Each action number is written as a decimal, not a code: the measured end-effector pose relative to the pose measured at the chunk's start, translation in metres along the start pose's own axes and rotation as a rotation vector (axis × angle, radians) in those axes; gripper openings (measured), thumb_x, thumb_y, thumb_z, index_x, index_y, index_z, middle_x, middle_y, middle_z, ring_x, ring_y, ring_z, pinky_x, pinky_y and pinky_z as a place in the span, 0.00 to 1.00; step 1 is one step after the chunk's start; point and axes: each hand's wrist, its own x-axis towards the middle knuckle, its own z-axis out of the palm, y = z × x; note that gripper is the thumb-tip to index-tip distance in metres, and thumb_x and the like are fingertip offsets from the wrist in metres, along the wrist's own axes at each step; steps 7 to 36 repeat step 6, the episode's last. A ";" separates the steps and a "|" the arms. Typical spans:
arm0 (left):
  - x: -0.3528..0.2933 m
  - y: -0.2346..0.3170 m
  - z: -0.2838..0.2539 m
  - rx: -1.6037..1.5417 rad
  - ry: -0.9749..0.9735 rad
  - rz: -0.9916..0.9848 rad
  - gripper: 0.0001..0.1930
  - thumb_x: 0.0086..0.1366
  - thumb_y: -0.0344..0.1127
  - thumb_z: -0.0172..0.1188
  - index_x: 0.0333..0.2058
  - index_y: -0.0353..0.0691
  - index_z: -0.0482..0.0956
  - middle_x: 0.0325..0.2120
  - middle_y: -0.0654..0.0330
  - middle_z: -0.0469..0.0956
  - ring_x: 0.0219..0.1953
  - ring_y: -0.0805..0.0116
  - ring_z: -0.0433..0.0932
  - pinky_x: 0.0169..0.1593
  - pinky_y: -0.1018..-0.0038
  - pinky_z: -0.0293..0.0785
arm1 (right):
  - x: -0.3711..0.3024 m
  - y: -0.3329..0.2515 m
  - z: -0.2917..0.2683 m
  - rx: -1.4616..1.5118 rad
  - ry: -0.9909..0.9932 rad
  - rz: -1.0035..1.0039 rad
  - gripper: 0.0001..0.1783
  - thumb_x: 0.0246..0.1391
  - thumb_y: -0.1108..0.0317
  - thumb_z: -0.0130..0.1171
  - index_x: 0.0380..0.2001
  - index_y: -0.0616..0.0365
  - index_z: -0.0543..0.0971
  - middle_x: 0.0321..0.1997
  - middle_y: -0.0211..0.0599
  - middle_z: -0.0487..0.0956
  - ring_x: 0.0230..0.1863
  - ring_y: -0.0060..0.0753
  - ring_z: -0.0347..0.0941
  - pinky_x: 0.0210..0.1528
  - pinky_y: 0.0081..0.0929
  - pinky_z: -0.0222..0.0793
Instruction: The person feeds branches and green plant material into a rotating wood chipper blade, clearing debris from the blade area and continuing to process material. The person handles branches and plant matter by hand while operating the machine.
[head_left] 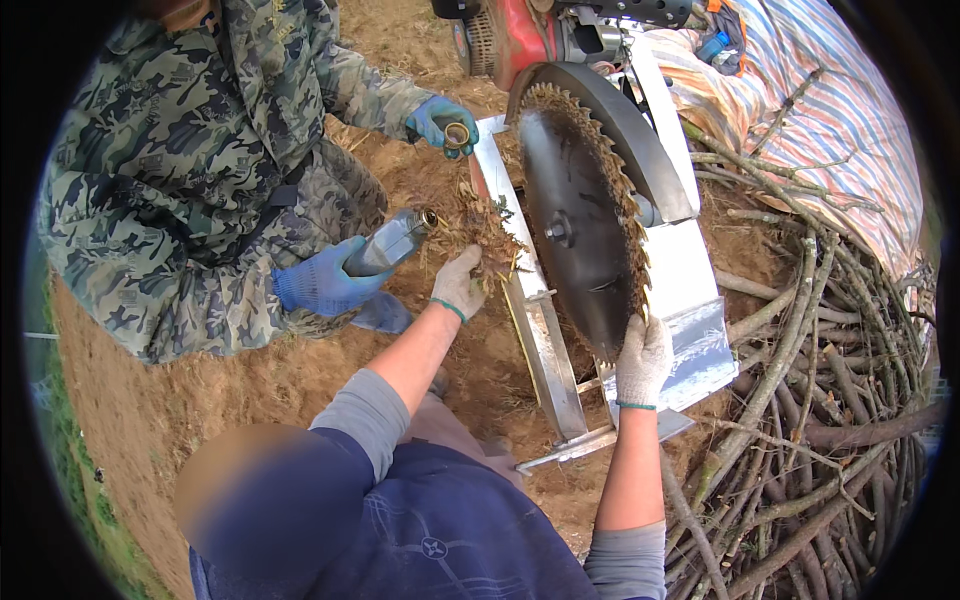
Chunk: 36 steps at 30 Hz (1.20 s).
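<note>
A large dark circular saw blade [575,215] stands upright in a white metal frame [545,350], its teeth caked with sawdust. My right hand [643,362], in a white knit glove, grips the toothed rim at the near right. Left of the blade, my gloved left hand [460,285] is closed on a clump of dry leafy twigs [490,235]. Across from me a co-worker in camouflage wears blue gloves. The co-worker's one hand [318,278] holds a clear bottle [390,243], tilted with its open neck toward the clump. The other [440,125] holds a small round cap [457,134].
A curved metal guard [610,120] covers the blade's far right side, with a red engine [520,40] behind it. Cut branches [800,430] are heaped at right. A striped tarpaulin [820,130] lies beyond them. Bare brown soil [200,420] spreads at left.
</note>
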 end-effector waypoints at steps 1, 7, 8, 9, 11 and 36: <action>-0.002 0.003 -0.002 -0.016 -0.028 -0.008 0.18 0.66 0.37 0.67 0.53 0.44 0.76 0.51 0.61 0.79 0.53 0.61 0.77 0.57 0.58 0.73 | -0.001 -0.002 -0.001 0.026 -0.007 0.003 0.13 0.64 0.65 0.58 0.42 0.65 0.81 0.39 0.50 0.79 0.42 0.54 0.76 0.48 0.42 0.72; 0.010 0.010 -0.028 0.008 -0.061 0.001 0.23 0.66 0.41 0.67 0.58 0.50 0.74 0.55 0.59 0.77 0.54 0.61 0.77 0.58 0.54 0.74 | -0.001 -0.011 0.000 0.132 0.015 0.037 0.12 0.64 0.65 0.59 0.42 0.64 0.81 0.39 0.51 0.79 0.42 0.52 0.77 0.47 0.42 0.72; 0.010 0.010 -0.028 0.008 -0.061 0.001 0.23 0.66 0.41 0.67 0.58 0.50 0.74 0.55 0.59 0.77 0.54 0.61 0.77 0.58 0.54 0.74 | -0.001 -0.011 0.000 0.132 0.015 0.037 0.12 0.64 0.65 0.59 0.42 0.64 0.81 0.39 0.51 0.79 0.42 0.52 0.77 0.47 0.42 0.72; 0.010 0.010 -0.028 0.008 -0.061 0.001 0.23 0.66 0.41 0.67 0.58 0.50 0.74 0.55 0.59 0.77 0.54 0.61 0.77 0.58 0.54 0.74 | -0.001 -0.011 0.000 0.132 0.015 0.037 0.12 0.64 0.65 0.59 0.42 0.64 0.81 0.39 0.51 0.79 0.42 0.52 0.77 0.47 0.42 0.72; 0.010 0.010 -0.028 0.008 -0.061 0.001 0.23 0.66 0.41 0.67 0.58 0.50 0.74 0.55 0.59 0.77 0.54 0.61 0.77 0.58 0.54 0.74 | -0.001 -0.011 0.000 0.132 0.015 0.037 0.12 0.64 0.65 0.59 0.42 0.64 0.81 0.39 0.51 0.79 0.42 0.52 0.77 0.47 0.42 0.72; 0.010 0.010 -0.028 0.008 -0.061 0.001 0.23 0.66 0.41 0.67 0.58 0.50 0.74 0.55 0.59 0.77 0.54 0.61 0.77 0.58 0.54 0.74 | -0.001 -0.011 0.000 0.132 0.015 0.037 0.12 0.64 0.65 0.59 0.42 0.64 0.81 0.39 0.51 0.79 0.42 0.52 0.77 0.47 0.42 0.72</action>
